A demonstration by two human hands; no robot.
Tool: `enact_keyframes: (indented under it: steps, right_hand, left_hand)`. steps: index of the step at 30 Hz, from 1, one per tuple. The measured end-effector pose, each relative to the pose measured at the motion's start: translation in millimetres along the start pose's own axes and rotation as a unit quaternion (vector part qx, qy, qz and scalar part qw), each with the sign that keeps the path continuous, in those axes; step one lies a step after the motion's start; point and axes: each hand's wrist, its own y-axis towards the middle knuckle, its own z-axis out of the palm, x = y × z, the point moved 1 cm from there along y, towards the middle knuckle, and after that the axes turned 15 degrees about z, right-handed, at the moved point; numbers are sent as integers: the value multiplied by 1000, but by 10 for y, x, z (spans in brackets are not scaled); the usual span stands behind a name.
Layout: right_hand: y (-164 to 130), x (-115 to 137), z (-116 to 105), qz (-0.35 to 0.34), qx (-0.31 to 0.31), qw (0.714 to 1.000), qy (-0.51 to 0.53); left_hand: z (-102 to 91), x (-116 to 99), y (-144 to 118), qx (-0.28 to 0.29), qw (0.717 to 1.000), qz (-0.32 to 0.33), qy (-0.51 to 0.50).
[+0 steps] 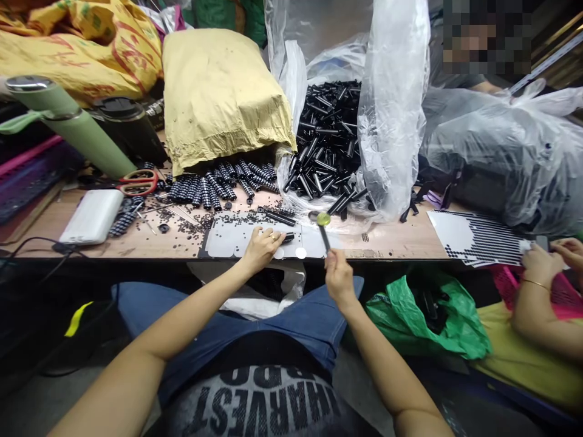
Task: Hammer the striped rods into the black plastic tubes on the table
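Observation:
My left hand [261,247] is closed at the table's front edge, its fingers pressed round a short black tube [288,237] over a grey-white board [232,229]. In my right hand [339,276] is the handle of a small hammer [323,226], held upright with its yellowish-green face showing. Another black tube [279,218] lies just behind the left hand. Tiny black rings [184,223] are scattered over the table and the board. Behind them lie several tubes with ringed, beaded surfaces [207,189].
An open clear plastic bag [394,115] full of black tubes [325,139] stands behind the hammer. A yellow sack [223,91], red-handled scissors [139,182], a white box [91,216] and a green bottle [82,130] are leftward. A co-worker's hands [542,261] are at far right.

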Motion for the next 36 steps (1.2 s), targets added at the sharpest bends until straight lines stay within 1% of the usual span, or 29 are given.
enact_keyframes:
  steps: [2,3,4,7,9,10,12,14,15,17,20,21,23,24,25,26,27,29,30,31,32,33,34,36]
  right_hand:
    - [-89,55,36,3,52,998,-47]
    - [-113,92,31,6,66,996,-63]
    - [-129,141,8,4,67,996,-63]
    - [-171,358,-84,-31,20,999,20]
    - [-209,518,-68,-74,10,996,55]
    - [-228,585,-23,-95,23,994,43]
    - [-257,671,116,-114,79,990,-33]
    - [-267,698,238,-106,129,980,-110]
    - [-264,698,269,-100,140,977,-124]
    - [-231,684,258,-90,131,982,-104]
    - [-88,598,131,-52,75,994,-60]
    - [-13,537,85,-29,55,996,-60]
    - [167,356,21,19,22,996,-86]
    - [262,239,6,42,8,993,-106]
    - [354,113,2,62,-4,990,-128]
    - [440,-12,8,77,-18,986,-147]
    - [517,-126,19,84,-32,982,-164]
    - [646,-279,46,69,-60,978,-190]
    - [703,-301,56,48,-74,977,-196]
    - [761,-281,64,23,-86,976,-196]
    - [823,-221,71,-5,-96,977,-191]
    - [894,-122,80,-34,-101,978,-182]
    - [978,6,94,-59,-104,978,-172]
    - [1188,310,144,-90,-101,976,-171]
  left_hand:
    - [13,-22,16,17,1000,-7,10]
    - [19,-48,28,27,999,-8,16]
    - [26,-84,43,34,999,-9,23]
    - [61,-234,88,40,998,-21,40]
    - [106,-321,101,46,998,-30,38]
    - [135,-347,99,52,998,-33,32]
    - [193,-358,91,58,998,-24,16]
    - [230,-321,102,50,999,-11,0]
    - [232,-294,121,43,999,-8,-8]
    - [194,-244,180,35,999,-30,-28]
    - [40,-223,243,59,990,-111,-62]
    - [-29,-227,240,76,987,-119,-79]
    - [-170,-195,209,119,979,-98,-131]
    - [-238,-133,193,136,973,-94,-160]
    - [-299,-25,189,141,967,-108,-184]
    - [-352,133,203,131,960,-152,-195]
    - [-393,335,238,104,953,-214,-189]
    - [-432,806,371,22,936,-327,-126]
    - [-420,1041,461,10,926,-366,-93]
    - [-392,1255,559,7,912,-405,-66]
    - [-350,1435,658,17,898,-435,-55]
    - [-300,1575,753,30,886,-460,-55]
    - [-249,1674,836,41,873,-482,-59]
    - [-166,1763,950,46,851,-517,-72]
